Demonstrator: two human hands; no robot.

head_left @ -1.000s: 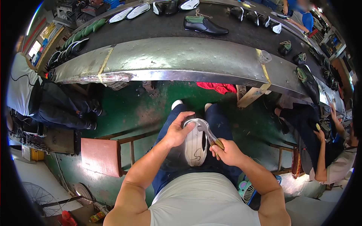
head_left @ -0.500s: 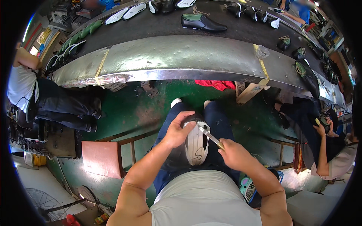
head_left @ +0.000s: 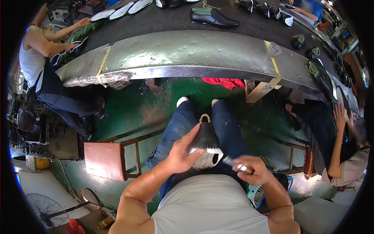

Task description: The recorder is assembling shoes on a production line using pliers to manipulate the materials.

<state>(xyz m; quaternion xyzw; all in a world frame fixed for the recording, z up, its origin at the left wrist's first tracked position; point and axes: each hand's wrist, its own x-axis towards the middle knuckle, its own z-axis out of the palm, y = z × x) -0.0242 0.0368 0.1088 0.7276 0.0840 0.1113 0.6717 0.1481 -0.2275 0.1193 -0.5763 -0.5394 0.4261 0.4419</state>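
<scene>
My left hand [head_left: 182, 155] is closed round the side of a black shoe upper on a last [head_left: 207, 137], held over my lap. A loop of cord sticks up from its far end, and its near end shows a pale underside with a white jagged edge and a dark hole. To the right, my right hand [head_left: 254, 169] is closed round metal pincers [head_left: 233, 162]. Their head points left toward the shoe, a little apart from it. Motion blurs the tool, and my fingers hide its handle.
Ahead runs a metal-edged bench [head_left: 175, 50] carrying a black shoe [head_left: 213, 17] and several others. A co-worker [head_left: 35, 50] stands at the left, hands on the bench's shoes; another person [head_left: 343, 167] sits at right. A brown-topped stool [head_left: 103, 160] stands at my left.
The pincers have come off the shoe's edge and moved right and down. My left hand has tilted the shoe, bringing its black upper and cord loop into view. The left co-worker now reaches onto the bench.
</scene>
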